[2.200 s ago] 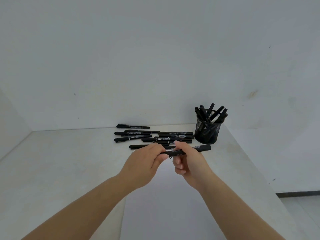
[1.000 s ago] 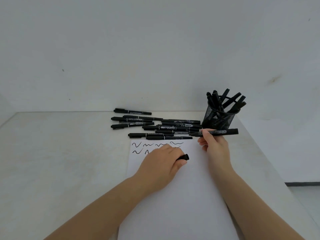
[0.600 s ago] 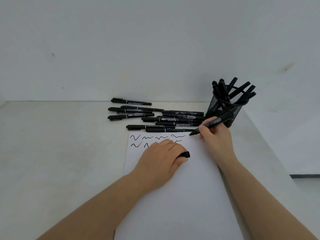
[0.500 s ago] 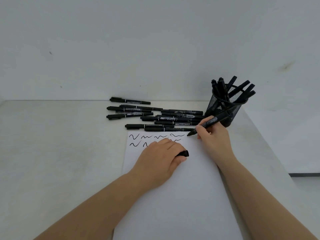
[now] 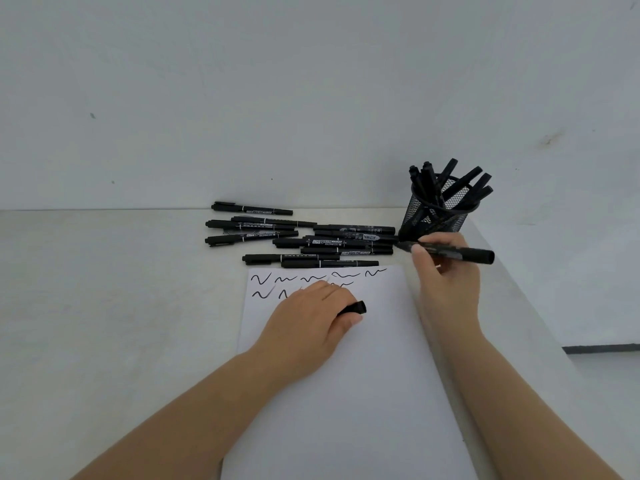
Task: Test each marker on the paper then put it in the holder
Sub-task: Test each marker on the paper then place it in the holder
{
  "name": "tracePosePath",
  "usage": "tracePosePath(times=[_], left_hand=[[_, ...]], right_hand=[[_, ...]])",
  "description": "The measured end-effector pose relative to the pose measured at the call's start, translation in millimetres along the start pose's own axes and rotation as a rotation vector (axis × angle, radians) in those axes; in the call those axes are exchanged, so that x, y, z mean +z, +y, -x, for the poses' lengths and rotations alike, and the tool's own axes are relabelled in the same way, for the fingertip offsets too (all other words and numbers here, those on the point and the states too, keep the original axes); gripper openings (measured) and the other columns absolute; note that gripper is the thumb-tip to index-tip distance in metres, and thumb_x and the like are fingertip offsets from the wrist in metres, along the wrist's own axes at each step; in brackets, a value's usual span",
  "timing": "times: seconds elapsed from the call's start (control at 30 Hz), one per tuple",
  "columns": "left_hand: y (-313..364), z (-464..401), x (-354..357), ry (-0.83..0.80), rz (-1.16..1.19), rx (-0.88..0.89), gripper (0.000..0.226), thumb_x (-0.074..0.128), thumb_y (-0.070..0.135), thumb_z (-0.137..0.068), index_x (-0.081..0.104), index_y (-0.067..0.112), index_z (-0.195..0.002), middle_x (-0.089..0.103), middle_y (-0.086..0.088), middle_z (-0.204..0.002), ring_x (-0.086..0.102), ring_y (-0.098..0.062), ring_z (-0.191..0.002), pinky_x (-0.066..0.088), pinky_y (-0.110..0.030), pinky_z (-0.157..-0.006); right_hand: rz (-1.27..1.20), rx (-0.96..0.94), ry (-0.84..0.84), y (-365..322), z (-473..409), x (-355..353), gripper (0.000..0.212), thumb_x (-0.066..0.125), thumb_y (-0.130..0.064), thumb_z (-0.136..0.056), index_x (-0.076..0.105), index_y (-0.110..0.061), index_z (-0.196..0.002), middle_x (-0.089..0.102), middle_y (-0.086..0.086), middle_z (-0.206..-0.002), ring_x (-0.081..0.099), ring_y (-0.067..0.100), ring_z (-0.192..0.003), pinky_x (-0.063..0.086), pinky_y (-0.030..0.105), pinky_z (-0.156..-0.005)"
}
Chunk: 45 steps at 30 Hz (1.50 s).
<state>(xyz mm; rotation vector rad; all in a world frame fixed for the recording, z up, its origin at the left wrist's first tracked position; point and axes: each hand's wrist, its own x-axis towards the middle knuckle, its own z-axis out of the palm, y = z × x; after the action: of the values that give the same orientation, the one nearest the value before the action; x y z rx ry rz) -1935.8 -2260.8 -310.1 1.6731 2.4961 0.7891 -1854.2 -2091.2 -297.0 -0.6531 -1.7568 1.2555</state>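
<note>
Black marker (image 5: 450,252): you hold it in your right hand (image 5: 446,275), fingers and thumb curled round the barrel, which lies nearly level above the tabletop just past the paper's far right corner; its uncapped tip points left, toward the loose markers, clear of the sheet.
Right hand: closed round that marker, lifted in front of the holder, not resting on the paper.
Left hand (image 5: 311,320): fingers curled over a black cap (image 5: 355,308), whose end shows past your thumb; your hand rests on the upper part of the paper.
Paper (image 5: 346,410): white sheet lying near the tabletop's right edge and running toward you; two rows of short black squiggles (image 5: 287,279) along its far edge, some hidden under your left hand.
Holder (image 5: 438,211): black mesh cup standing upright near the tabletop's far right corner, with several black markers leaning out of it.
Loose markers (image 5: 332,242): a cluster of capped black markers lying flat near the far edge, between the paper and the wall, left of the holder.
Tabletop (image 5: 104,306): pale stone-like surface against a white wall.
</note>
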Motion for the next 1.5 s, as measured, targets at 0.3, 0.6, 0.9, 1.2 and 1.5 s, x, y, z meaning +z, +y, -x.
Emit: tracePosePath(times=[0.3,0.6,0.9,1.2,1.5], left_hand=[[1,0,-1,0.038,0.042,-0.043,0.023,0.041,0.035,-0.095,0.056,0.018,-0.100,0.053,0.010,-0.090,0.047,-0.012,-0.089,0.026,-0.020,-0.068],[2,0,-4,0.032,0.059,-0.066,0.018,0.043,0.037,-0.094,0.054,0.023,-0.095,0.041,0.018,-0.075,0.033,-0.002,-0.074,0.022,-0.020,-0.062],[4,-1,-3,0.052,0.037,-0.079,0.018,0.041,0.037,-0.094,0.054,0.024,-0.091,0.046,0.014,-0.076,0.039,-0.007,-0.072,0.027,-0.024,-0.063],[11,0,-10,0.195,0.036,-0.004,0.035,0.031,0.039,-0.090,0.054,0.015,-0.079,0.040,0.014,-0.068,0.034,-0.008,-0.063,0.024,-0.023,-0.056],[21,2,-9,0.112,0.171,-0.050,0.034,0.028,0.038,-0.089,0.046,0.013,-0.075,0.037,0.009,-0.055,0.037,-0.016,-0.054,0.029,-0.034,-0.054]], right_hand=[[-0.460,0.325,-0.234,-5,32,1,0.032,0.049,-0.019,-0.087,0.064,-0.024,-0.060,0.049,-0.002,-0.045,0.043,0.010,-0.044,0.036,0.018,-0.044],[-0.297,0.326,-0.231,-8,36,4,0.032,0.050,-0.015,-0.091,0.057,-0.029,-0.063,0.052,-0.005,-0.046,0.044,0.008,-0.045,0.037,0.017,-0.046],[-0.173,0.247,-0.312,-13,39,4,0.025,0.056,-0.021,-0.090,0.048,-0.017,-0.067,0.049,-0.007,-0.047,0.040,0.009,-0.045,0.034,0.017,-0.047],[-0.486,0.322,-0.312,-19,44,10,0.024,0.057,-0.026,-0.082,0.043,-0.015,-0.066,0.042,-0.004,-0.043,0.033,0.007,-0.040,0.028,0.016,-0.040],[-0.540,0.340,-0.345,-17,46,12,0.024,0.053,-0.025,-0.085,0.041,-0.019,-0.065,0.038,-0.006,-0.047,0.030,0.007,-0.043,0.028,0.018,-0.041]])
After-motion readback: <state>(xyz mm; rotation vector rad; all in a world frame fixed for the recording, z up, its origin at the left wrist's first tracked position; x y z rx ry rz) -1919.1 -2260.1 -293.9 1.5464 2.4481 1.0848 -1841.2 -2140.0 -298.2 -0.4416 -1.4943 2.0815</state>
